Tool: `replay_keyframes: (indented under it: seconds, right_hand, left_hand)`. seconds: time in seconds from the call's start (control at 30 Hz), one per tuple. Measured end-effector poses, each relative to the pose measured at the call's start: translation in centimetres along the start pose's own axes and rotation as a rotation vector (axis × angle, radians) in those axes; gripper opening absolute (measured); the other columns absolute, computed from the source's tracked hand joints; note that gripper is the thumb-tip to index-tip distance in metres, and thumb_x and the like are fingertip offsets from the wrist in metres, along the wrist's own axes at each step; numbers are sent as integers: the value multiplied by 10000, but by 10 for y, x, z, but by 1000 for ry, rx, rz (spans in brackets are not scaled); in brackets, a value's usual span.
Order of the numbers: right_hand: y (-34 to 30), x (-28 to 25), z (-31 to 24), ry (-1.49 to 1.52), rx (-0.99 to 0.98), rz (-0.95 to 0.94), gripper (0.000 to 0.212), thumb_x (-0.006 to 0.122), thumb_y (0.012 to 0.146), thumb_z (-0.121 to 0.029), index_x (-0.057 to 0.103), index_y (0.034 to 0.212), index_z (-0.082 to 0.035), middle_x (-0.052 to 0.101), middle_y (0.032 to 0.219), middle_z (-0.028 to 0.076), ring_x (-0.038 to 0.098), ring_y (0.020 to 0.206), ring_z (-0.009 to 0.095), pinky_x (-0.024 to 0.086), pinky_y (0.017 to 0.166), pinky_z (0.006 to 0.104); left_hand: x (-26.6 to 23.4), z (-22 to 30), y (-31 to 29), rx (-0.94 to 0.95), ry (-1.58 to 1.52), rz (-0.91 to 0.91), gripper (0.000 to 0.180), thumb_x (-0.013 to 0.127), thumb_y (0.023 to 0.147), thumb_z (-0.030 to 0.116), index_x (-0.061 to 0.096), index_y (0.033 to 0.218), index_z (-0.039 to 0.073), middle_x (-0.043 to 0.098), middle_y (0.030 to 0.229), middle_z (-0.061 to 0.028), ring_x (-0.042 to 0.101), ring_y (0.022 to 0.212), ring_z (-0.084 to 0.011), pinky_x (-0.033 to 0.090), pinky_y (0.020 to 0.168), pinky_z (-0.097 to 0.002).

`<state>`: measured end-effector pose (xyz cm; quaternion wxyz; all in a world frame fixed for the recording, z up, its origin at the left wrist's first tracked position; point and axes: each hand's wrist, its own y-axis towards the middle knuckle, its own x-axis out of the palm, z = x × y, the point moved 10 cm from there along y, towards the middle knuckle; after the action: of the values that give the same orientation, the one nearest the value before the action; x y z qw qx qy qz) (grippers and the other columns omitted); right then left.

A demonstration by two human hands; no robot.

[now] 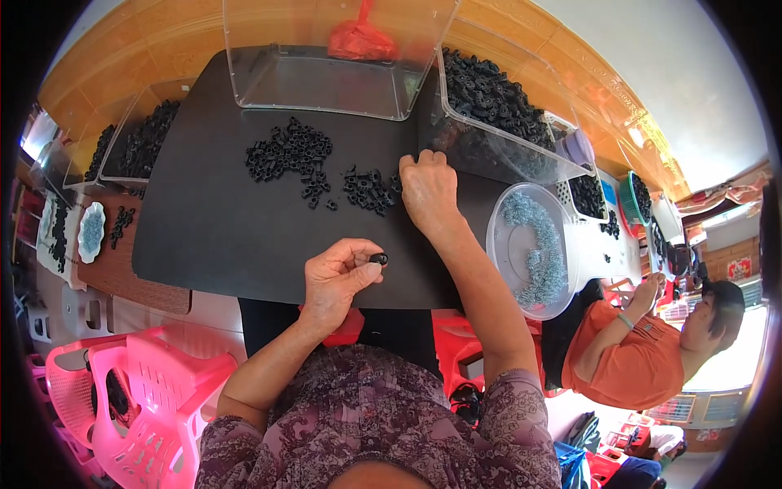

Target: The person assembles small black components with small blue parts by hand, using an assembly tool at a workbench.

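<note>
My left hand point(338, 279) is closed in a pinch around a small black plastic part point(378, 258), above the near side of the dark table point(220, 236). Farther out, my right hand point(429, 187) is curled at the right edge of a small heap of black plastic parts point(366, 190). Its fingertips point away and down, so whatever they grip is hidden. A larger heap of the same black parts point(287, 152) lies to the left, with a few loose pieces between the two heaps.
Beyond the heaps stands a clear bin point(326, 110) with a red bag point(362, 42). At right are a clear bin of black parts point(497, 102) and a round tub point(497, 236) of small bluish pieces. A person in orange point(631, 359) sits right; pink chairs point(155, 399) stand left.
</note>
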<state>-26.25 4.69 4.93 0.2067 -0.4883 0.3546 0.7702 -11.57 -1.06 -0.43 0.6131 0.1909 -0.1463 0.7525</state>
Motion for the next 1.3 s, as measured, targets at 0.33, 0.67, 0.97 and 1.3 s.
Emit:
replay_keyframes:
  seconds: [0.33,0.67,0.97,1.3]
  right_hand:
    - [-37,-24,6,414,50,58,144,682,724,-54,556,780,-13,576,758,163,586,744,348,481,634,444]
    - [-58,-35,12,538,90,164,136,635,678,4,563,793,-9,557,725,157,566,707,348,454,622,440]
    - [-77,-48,9,579,71,219,144,654,701,0,574,820,-15,554,736,148,557,716,341,454,627,433]
    - [-88,-42,17,881,236,96,142,677,768,-53,549,758,6,601,692,122,559,583,254,435,543,357]
  left_hand:
    - [0,1,-1,6,-5,-9,189,673,869,26,632,1048,-22,624,870,-15,584,752,-59,512,700,-196]
    - [1,2,-2,13,8,-9,192,669,866,10,632,1051,-25,625,866,-15,581,755,-60,530,716,-208]
    - [-2,3,-2,25,31,20,204,673,832,-36,622,1029,-49,662,879,-94,628,756,-117,554,716,-245]
    - [1,4,-2,18,50,18,204,679,847,1,629,1041,-35,645,868,-55,608,745,-91,533,709,-220]
